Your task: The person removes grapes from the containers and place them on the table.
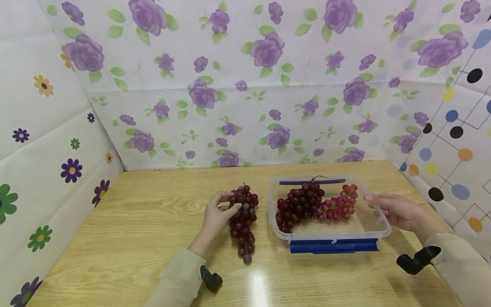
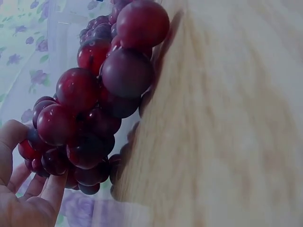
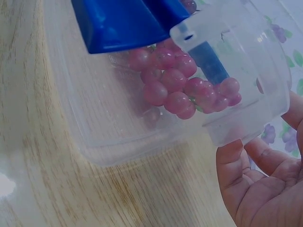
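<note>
My left hand (image 1: 218,217) pinches the upper part of a dark red grape bunch (image 1: 242,228) between thumb and fingers. This bunch lies lengthwise on the table, left of a clear plastic container (image 1: 362,232); in the left wrist view its grapes (image 2: 78,90) fill the middle, with the thumb and fingers at one end. At the container's right side, my right hand (image 1: 399,211) grips the rim, thumb and fingertips on the plastic. Inside the container are another dark grape bunch (image 1: 301,200) and a smaller pink-red bunch (image 1: 339,207), also visible through the wall in the right wrist view.
Blue locking flaps (image 1: 333,246) hang along the container's near and far sides. The wooden table (image 1: 153,221) meets a flowered cloth backdrop (image 1: 238,106) behind, with patterned cloth walls at left and right. Each wrist wears a small black camera mount.
</note>
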The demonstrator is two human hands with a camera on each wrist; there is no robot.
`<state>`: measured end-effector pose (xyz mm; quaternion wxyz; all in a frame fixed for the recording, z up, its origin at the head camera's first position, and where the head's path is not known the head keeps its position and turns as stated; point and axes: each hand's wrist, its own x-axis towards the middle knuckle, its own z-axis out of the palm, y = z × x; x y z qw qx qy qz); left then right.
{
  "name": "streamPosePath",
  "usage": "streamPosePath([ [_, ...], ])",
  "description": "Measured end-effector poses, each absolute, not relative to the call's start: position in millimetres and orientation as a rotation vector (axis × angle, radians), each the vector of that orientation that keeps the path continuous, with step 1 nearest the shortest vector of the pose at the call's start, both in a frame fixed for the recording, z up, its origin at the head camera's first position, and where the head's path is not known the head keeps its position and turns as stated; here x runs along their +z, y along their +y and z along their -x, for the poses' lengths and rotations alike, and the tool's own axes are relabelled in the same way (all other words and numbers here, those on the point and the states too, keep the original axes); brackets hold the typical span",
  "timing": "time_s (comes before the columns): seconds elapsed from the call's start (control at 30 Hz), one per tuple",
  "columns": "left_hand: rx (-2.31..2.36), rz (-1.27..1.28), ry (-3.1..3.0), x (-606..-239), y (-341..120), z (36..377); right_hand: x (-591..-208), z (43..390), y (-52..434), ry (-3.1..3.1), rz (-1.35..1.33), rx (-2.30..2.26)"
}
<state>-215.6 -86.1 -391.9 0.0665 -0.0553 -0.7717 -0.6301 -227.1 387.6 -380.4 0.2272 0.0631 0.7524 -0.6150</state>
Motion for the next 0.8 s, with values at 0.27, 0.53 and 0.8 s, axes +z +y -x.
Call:
streamPosePath([
  [0.27, -1.926, 0.144, -2.393, -419, -90, 233, -380, 227, 388, 2.041, -0.173, -1.729],
  [0.53, -1.943, 0.118, -2.441, -422, -92, 233, -382, 228, 389, 2.035, -0.176, -1.733],
  [0.8, -1.952, 0.126, -2.474, -417, -93, 231, -383, 228, 390, 2.039, -0.165, -1.732],
])
